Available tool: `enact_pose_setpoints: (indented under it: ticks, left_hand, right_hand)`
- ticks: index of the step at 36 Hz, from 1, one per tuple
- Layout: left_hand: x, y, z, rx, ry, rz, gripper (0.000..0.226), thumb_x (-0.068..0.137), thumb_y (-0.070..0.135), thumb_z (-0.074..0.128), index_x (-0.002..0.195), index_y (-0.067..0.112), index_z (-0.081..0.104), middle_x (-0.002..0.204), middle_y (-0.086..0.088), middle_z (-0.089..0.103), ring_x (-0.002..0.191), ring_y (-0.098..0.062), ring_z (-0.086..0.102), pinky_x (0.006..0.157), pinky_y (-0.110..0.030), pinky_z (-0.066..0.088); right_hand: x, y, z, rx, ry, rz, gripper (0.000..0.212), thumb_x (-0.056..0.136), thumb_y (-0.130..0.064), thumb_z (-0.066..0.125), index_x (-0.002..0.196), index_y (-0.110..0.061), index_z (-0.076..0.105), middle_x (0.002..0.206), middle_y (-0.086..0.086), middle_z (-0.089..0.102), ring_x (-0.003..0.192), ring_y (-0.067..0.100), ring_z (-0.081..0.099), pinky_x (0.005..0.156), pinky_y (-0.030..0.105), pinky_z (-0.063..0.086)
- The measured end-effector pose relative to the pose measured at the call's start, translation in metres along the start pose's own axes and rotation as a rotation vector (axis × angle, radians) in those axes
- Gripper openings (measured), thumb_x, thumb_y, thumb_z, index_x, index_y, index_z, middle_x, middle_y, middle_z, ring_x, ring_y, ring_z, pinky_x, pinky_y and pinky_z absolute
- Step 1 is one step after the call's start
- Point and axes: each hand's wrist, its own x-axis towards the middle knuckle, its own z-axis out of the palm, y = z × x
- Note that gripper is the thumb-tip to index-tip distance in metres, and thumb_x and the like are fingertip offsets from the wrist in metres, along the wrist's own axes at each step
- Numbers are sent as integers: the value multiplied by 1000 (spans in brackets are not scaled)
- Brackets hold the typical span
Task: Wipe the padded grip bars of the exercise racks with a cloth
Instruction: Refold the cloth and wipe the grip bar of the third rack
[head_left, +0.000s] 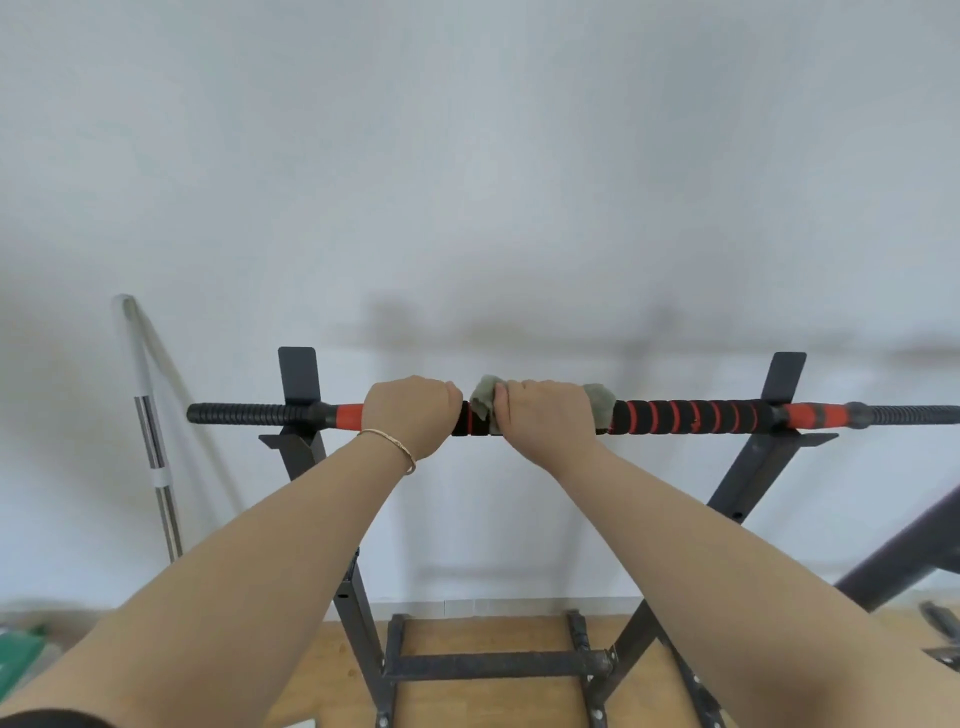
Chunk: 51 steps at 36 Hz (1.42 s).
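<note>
A long bar with black and orange spiral padding (691, 417) rests across the two uprights of a dark metal rack (298, 379). My left hand (410, 413) is closed around the bar left of centre, with a thin gold bracelet on its wrist. My right hand (545, 413) grips the middle of the bar through a grey-green cloth (600, 402), which is wrapped around the padding and sticks out on both sides of the fingers. The padding under both hands is hidden.
A silver barbell (150, 431) leans against the white wall at the left. The rack's lower crossbars (493, 665) stand on a wooden floor. Another dark rack beam (904, 556) slants in from the right. Something green (18, 654) lies at the lower left.
</note>
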Motion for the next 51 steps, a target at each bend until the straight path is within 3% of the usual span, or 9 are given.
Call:
enact_pose_setpoints:
  ticks: [9, 13, 18, 22, 30, 35, 40, 48, 51]
  left_hand:
    - [-21, 7, 16, -59, 482, 25, 17, 70, 3, 53, 59, 15, 47, 45, 0, 36, 40, -18, 24, 47, -23, 23]
    - [-25, 6, 23, -187, 582, 25, 52, 99, 16, 12, 65, 14, 51, 51, -1, 44, 44, -23, 32, 47, -29, 26]
    - [-29, -2, 17, 34, 442, 99, 6, 77, 6, 58, 76, 12, 59, 57, 0, 47, 45, -23, 44, 49, -28, 33]
    - [-21, -17, 1, 133, 214, -19, 21, 71, 6, 59, 78, 19, 45, 58, 5, 36, 49, -21, 41, 55, -28, 32]
    - [-5, -35, 3, -41, -120, 16, 22, 84, 8, 53, 89, 22, 36, 71, 4, 43, 64, -21, 47, 52, -29, 34]
    - [-8, -31, 2, -2, -99, 17, 20, 85, 9, 52, 89, 22, 37, 68, 5, 39, 61, -20, 48, 52, -30, 34]
    - [-19, -25, 10, 35, 15, -17, 19, 81, 9, 53, 84, 19, 37, 57, 3, 38, 47, -18, 38, 47, -25, 27]
    - [-34, -19, 14, -20, 359, -8, 36, 56, 3, 68, 59, 18, 35, 45, 2, 21, 37, -16, 23, 49, -21, 25]
    - [-36, -19, 17, -13, 409, -9, 29, 55, 1, 67, 57, 17, 43, 44, 2, 25, 39, -18, 23, 49, -23, 23]
  right_hand:
    - [47, 25, -13, 433, -673, 106, 38, 103, -21, 30, 110, -1, 61, 100, 16, 66, 90, 31, 60, 73, 34, 43]
    - [50, 33, -13, 717, -611, 411, 41, 105, -25, 30, 109, -2, 64, 115, 21, 65, 98, 31, 57, 80, 32, 41]
    - [42, 45, -27, 1451, -349, 795, 43, 100, -35, 35, 109, -11, 71, 83, 15, 75, 79, 30, 72, 70, 41, 61]
    - [44, 45, -40, 1823, -209, 944, 52, 96, -47, 39, 109, -7, 69, 88, 14, 77, 76, 23, 75, 56, 30, 57]
    - [20, 10, -14, 744, -324, 97, 53, 102, -50, 35, 151, -51, 17, 143, -11, 45, 99, 20, 62, 76, 40, 54]
    - [6, 6, -2, 313, -234, -185, 50, 101, -58, 14, 120, -34, 55, 95, -8, 60, 77, 21, 63, 61, 33, 47]
    - [17, 0, 1, 192, -272, -167, 31, 102, -39, 36, 77, -22, 43, 63, -5, 50, 58, 23, 54, 52, 32, 44]
    - [69, 8, -15, 828, -1058, 283, 28, 89, -16, 39, 84, -2, 63, 72, 20, 73, 59, 36, 72, 62, 39, 58]
    - [74, 7, -8, 854, -1014, 333, 19, 93, -11, 44, 82, -9, 59, 85, 14, 72, 77, 37, 70, 62, 29, 54]
